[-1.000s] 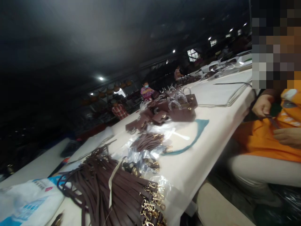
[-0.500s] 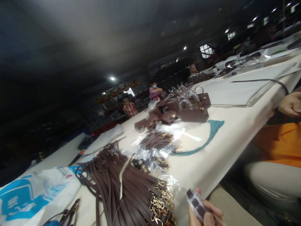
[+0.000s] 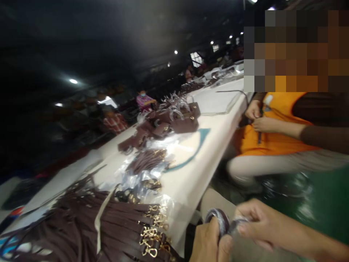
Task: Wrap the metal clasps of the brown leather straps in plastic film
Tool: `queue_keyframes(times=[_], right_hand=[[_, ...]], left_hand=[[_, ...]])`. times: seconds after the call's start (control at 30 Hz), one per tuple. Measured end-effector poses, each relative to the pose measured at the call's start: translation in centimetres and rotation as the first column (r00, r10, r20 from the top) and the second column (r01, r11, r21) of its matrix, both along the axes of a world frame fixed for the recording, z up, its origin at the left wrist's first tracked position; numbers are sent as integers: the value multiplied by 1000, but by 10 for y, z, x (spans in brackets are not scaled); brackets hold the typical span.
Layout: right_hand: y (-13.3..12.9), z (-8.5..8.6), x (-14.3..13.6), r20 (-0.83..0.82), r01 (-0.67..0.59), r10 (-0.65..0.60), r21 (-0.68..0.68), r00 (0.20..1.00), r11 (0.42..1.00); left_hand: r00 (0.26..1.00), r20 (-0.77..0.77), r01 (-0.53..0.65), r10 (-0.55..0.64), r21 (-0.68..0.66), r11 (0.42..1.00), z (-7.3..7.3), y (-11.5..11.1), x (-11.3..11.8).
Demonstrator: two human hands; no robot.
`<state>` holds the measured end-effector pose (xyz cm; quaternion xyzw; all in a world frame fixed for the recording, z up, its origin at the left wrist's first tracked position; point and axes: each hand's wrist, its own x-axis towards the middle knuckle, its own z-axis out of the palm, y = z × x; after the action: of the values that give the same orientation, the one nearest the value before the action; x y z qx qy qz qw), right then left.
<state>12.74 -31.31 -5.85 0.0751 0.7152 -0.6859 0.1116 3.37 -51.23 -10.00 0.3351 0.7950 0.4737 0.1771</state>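
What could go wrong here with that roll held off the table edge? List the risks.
The roll is pinched between the left hand and right hand beyond the table edge; a slip might send it to the floor. The strap bundle lies at that edge, so an elbow could drag its clasps off.

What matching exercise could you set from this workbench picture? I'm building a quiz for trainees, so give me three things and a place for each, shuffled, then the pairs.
Things:
1. Small dark round roll of tape
2. Bundle of dark brown leather straps with gold clasps
3. Curved teal strip

Places:
A. Lying on the white table, in front of the pile of brown leather bags
B. Held between the person's left hand and right hand, off the table's edge
C. Heaped at the near end of the table

Pairs: 1-B, 2-C, 3-A
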Motion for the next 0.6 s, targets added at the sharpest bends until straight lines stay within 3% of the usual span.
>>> queue_keyframes(times=[0.07, 0.1, 0.17, 0.23, 0.3, 0.4, 0.5, 0.6], right_hand=[[7, 12, -5, -81, 34, -27, 97, 996, 995], [12, 15, -10, -142, 56, -33, 157, 989, 986], [20, 16, -18, -202, -28, 69, 199, 977, 980], [22, 13, -22, -249, -98, 144, 187, 958, 977], [14, 9, -22, -288, -83, 136, 187, 948, 979], [-8, 0, -18, -254, 23, -11, 44, 967, 999], [-30, -12, -15, -191, 135, -173, -199, 966, 971], [-42, -24, -13, -158, 170, -215, -259, 964, 951]], left_hand=[[965, 103, 244, -242, -2, 970, 13, -1, 3], [907, 204, 364, -367, 54, 930, 19, 0, 4], [811, 399, 399, -429, 160, 903, 28, 2, 6], [719, 571, 305, -397, 255, 918, 32, 1, 9], [603, 701, 152, -380, 366, 918, 35, 0, 13], [476, 766, -106, -432, 537, 837, 38, 4, 14], [505, 755, -291, -419, 606, 741, 43, 15, 5], [570, 753, -398, -328, 603, 692, 45, 28, -7]])
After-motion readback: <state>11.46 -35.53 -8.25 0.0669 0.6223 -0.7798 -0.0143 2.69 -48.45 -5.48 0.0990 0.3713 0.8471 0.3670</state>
